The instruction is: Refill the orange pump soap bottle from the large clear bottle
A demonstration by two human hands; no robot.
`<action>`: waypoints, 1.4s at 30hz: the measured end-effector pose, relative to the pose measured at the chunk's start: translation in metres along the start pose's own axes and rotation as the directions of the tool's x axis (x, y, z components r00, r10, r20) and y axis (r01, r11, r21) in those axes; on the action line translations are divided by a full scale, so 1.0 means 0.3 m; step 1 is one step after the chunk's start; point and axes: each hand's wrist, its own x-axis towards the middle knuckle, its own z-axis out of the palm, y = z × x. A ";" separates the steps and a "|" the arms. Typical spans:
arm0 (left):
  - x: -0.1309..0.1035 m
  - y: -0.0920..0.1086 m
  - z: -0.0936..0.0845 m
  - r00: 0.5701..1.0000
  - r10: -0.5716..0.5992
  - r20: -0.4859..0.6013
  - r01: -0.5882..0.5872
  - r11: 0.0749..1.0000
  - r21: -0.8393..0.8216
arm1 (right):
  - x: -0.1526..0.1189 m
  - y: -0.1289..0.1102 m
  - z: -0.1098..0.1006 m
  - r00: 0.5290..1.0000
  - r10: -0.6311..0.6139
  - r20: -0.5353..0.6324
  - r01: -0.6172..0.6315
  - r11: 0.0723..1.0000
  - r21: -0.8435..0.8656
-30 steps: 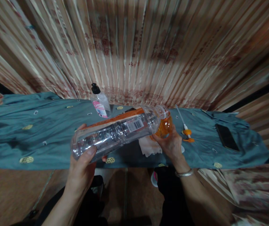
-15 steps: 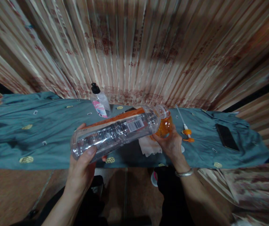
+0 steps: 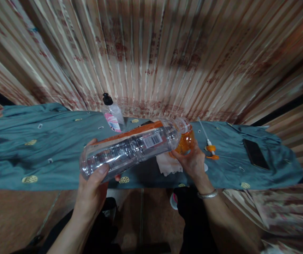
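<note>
My left hand (image 3: 94,183) is wrapped round the base of a large clear plastic bottle (image 3: 130,146) with an orange label strip and a barcode. The bottle lies tilted almost level, its neck toward the right. My right hand (image 3: 192,160) grips a smaller orange bottle (image 3: 185,141) whose clear neck meets the large bottle's mouth. Whether liquid passes between them I cannot tell. Right of that hand, an orange pump head (image 3: 211,150) with a white tube rests on the cloth. Below the bottles is a pale tissue (image 3: 169,165).
A clear bottle with a black cap and pink label (image 3: 113,118) stands at the back left. A dark phone (image 3: 255,154) lies at the right on the green cloth (image 3: 61,141). Behind the narrow table hangs a pleated curtain (image 3: 146,53).
</note>
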 end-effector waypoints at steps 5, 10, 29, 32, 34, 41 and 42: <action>-0.004 0.010 0.034 0.997 -0.009 -0.080 0.009 1.000 -0.002 | -0.004 0.002 0.006 0.999 -0.009 -0.044 0.009 1.000 0.001; -0.001 0.013 0.034 0.995 -0.032 -0.093 0.032 0.999 -0.001 | -0.007 0.003 0.011 0.999 0.003 -0.050 -0.004 1.000 -0.008; 0.002 0.007 0.024 0.997 -0.031 -0.069 0.032 0.999 0.014 | 0.005 0.006 0.002 1.000 -0.005 -0.004 0.004 0.999 -0.048; -0.001 0.010 0.031 0.996 -0.030 -0.082 0.032 0.999 0.015 | 0.004 0.005 0.001 1.000 -0.013 -0.008 0.013 0.999 -0.043; -0.003 0.011 0.035 0.996 -0.028 -0.081 0.030 0.999 0.019 | 0.003 0.005 0.002 1.000 -0.017 -0.008 0.017 0.999 -0.039; -0.001 0.006 0.022 0.997 -0.015 -0.077 0.016 1.000 0.014 | -0.001 0.003 0.012 0.998 -0.011 -0.058 0.009 0.999 -0.043; 0.000 0.003 0.012 0.999 -0.014 -0.051 0.015 1.000 0.018 | -0.001 0.003 0.013 0.999 -0.010 -0.053 0.008 0.999 -0.038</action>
